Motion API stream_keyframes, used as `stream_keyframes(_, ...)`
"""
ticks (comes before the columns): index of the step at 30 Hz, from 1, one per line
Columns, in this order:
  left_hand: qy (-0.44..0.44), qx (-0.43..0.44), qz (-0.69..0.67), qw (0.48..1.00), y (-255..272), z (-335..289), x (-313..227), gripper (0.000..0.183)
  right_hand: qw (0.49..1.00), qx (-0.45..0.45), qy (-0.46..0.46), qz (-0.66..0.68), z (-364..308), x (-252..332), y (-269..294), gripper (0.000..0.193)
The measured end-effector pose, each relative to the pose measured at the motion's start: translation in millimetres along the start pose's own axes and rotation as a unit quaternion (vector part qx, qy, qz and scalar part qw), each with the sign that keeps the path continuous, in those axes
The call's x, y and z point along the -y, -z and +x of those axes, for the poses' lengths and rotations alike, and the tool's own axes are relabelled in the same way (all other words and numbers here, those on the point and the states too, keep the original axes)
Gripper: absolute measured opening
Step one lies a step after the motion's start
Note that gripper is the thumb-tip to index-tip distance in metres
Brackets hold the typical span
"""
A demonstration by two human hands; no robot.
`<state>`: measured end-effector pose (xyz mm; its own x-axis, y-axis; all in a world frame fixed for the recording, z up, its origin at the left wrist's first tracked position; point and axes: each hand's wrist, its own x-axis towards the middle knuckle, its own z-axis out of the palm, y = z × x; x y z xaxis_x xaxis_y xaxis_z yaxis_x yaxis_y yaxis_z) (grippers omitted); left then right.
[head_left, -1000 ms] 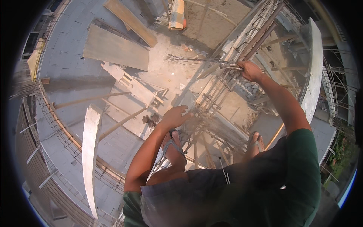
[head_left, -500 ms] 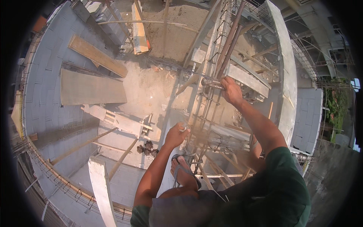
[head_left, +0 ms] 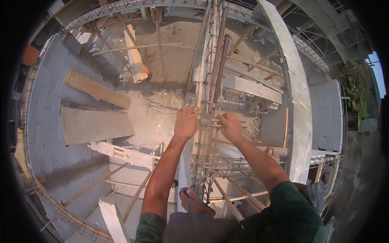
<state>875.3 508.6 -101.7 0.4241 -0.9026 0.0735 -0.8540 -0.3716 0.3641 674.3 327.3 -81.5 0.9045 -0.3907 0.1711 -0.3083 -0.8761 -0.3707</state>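
My left hand (head_left: 186, 124) lies with its fingers stretched forward over the left edge of a long rebar cage (head_left: 204, 141). Thin dark wires (head_left: 162, 106) stick out to the left beyond its fingertips. Just right of it, my right hand (head_left: 231, 126) is closed on the end of some thin steel rods (head_left: 210, 119) lying across the cage. Its fingers partly hide the grip, and whether the rods join the wires on the left I cannot tell. Two rusty pipes (head_left: 221, 69) run along the cage beyond both hands.
My sandalled foot (head_left: 195, 202) stands on a narrow ledge high over the ground; my other foot (head_left: 272, 153) is to the right. A pale concrete beam (head_left: 298, 101) runs along the right. Boards (head_left: 97, 124) lean on the left block wall (head_left: 44, 101). Bamboo poles (head_left: 137, 49) cross below.
My right hand has come back nearer and left, with metal still in its grip. My left hand has reached forward and its curled fingers have straightened. The view has shifted.
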Motion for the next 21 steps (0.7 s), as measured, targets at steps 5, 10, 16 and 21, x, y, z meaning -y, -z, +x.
stream_keyframes(5, 0.04, -0.036, -0.144, 0.988, -23, 16, 8, 0.04, 0.998, -0.019, -0.052, -0.015, 2, 0, 6, 0.03)
stream_keyframes(10, 0.019, -0.107, -0.229, 0.967, -42, 12, 9, 0.032, 0.998, -0.04, -0.045, 0.023, -3, -11, -2, 0.024)
stream_keyframes(16, 0.169, -0.03, -0.447, 0.878, -79, -6, 2, 0.035, 0.987, -0.042, -0.079, 0.135, 0, -29, -31, 0.024)
stream_keyframes(21, 0.265, 0.039, -0.57, 0.777, -102, -13, -5, 0.045, 0.953, 0.084, -0.191, 0.221, 3, -33, -27, 0.022)
